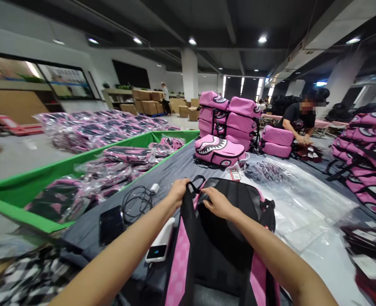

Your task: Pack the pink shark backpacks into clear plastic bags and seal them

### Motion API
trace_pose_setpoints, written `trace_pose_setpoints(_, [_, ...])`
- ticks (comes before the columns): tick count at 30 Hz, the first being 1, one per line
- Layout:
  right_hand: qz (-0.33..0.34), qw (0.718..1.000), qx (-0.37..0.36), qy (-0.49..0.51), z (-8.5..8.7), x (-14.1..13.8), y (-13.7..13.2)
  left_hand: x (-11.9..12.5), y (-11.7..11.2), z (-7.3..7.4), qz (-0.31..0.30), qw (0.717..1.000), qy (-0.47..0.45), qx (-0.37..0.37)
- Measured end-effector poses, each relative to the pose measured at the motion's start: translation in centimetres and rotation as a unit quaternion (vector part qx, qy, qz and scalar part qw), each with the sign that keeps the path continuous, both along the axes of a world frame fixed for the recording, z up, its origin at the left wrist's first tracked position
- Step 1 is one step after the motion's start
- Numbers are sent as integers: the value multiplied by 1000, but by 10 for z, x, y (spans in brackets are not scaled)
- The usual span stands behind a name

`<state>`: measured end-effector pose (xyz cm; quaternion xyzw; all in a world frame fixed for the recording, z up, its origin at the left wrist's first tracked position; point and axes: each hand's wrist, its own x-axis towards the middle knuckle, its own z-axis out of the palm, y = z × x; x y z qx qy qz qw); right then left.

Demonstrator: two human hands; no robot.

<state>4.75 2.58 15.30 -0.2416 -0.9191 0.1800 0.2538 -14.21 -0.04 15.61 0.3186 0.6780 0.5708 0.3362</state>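
A pink and black backpack (220,238) lies back-side up on the dark table right in front of me. My left hand (178,191) is closed on the black strap at the backpack's top left. My right hand (218,203) presses with bent fingers on the top of the black back panel, pinching something I cannot make out. Both forearms reach in from the bottom edge.
A white power bank (160,246), a black phone (110,224) and a coiled cable (137,199) lie left of the backpack. Clear plastic bags (296,199) cover the table at right. Pink backpacks (226,123) are stacked beyond. A person (298,121) works at the far side. A green bin (31,187) holds bagged packs.
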Motion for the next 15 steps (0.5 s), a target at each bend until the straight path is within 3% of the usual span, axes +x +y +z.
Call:
trace_pose_setpoints(3, [-34,998,40,-43,-8,-62,20,-5,5,-7,33,998,28,-45])
trace_pose_setpoints(6, [-13,997,64,-41,-17,-85,17,-14,10,-16,78,993,34,-81])
trace_pose_setpoints(8, [31,995,86,-32,-24,-79,14,-18,12,-27,110,989,13,-100])
trace_pose_setpoints(12, [108,986,129,4,-38,-40,23,-16,13,-54,146,980,-65,-116])
trace_pose_setpoints(15, [121,990,69,26,-45,-16,32,-9,13,-58,114,980,-125,-105])
